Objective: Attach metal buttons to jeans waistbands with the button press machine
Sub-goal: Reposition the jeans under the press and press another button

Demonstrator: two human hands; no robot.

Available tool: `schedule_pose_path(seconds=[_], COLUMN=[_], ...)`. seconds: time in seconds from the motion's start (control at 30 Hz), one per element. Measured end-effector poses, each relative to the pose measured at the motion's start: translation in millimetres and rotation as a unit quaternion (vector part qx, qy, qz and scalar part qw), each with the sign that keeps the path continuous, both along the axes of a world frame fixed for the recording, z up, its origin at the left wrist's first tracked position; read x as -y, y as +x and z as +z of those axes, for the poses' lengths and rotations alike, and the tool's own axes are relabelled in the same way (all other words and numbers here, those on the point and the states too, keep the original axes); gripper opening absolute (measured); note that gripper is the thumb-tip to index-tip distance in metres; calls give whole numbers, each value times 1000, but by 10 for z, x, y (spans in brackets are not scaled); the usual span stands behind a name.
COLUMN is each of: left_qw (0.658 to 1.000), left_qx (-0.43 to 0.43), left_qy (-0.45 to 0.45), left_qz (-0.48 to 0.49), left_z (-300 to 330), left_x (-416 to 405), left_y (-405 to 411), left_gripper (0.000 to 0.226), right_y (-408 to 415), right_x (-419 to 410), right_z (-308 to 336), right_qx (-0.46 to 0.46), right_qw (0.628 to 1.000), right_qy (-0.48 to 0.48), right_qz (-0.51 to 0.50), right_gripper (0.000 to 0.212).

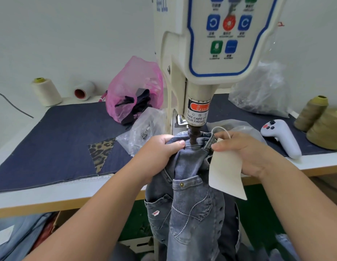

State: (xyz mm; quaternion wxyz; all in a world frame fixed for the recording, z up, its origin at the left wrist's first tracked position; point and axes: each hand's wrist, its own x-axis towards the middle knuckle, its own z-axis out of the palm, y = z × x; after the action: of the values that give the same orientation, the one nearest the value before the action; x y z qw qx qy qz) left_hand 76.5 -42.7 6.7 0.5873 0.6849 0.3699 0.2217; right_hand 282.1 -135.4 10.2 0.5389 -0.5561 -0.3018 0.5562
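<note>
Grey-blue jeans (192,200) hang off the table's front edge, their waistband (194,146) lying under the dark punch (193,135) of the cream button press machine (199,76). My left hand (160,153) grips the waistband left of the punch, thumb on top. My right hand (244,151) holds the waistband by a belt loop right of the punch, with a cream hang tag (226,174) under its fingers. A small brass rivet (181,184) shows on a pocket below.
A clear bag of metal buttons (143,131) lies left of the machine, behind it a pink bag (133,91) of dark scraps. A white handheld controller (282,136) and olive thread cones (322,123) sit right. White thread cones (46,92) stand far left, beside a leopard-print scrap (102,151).
</note>
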Motion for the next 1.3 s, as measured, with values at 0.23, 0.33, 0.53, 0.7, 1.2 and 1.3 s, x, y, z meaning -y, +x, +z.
schedule_pose_path(seconds=[0.23,0.33,0.53,0.7,1.2,1.3], left_qw=[994,988,987,992,968,959], left_qx=[14,16,14,7,-57,-70], left_qy=[-110,-147,-142,-77,206,235], left_qz=[18,44,79,104,128,144], left_z=[35,30,38,39,-166,-184], left_x=[-62,-103,-162,-214,-275,-262], left_y=[18,95,228,312,361,348], left_gripper=[26,14,15,27,12,12], right_y=[7,-12,-52,-114,-531,-516], right_x=[6,-55,-116,-27,230,200], right_z=[48,71,122,164,-39,-81], right_qx=[-28,-53,24,316,465,423], right_qw=[999,998,998,940,884,904], right_qy=[-9,-30,-36,-18,-35,-6], right_qz=[21,14,-42,-128,-37,-64], right_gripper=[40,36,37,39,35,32])
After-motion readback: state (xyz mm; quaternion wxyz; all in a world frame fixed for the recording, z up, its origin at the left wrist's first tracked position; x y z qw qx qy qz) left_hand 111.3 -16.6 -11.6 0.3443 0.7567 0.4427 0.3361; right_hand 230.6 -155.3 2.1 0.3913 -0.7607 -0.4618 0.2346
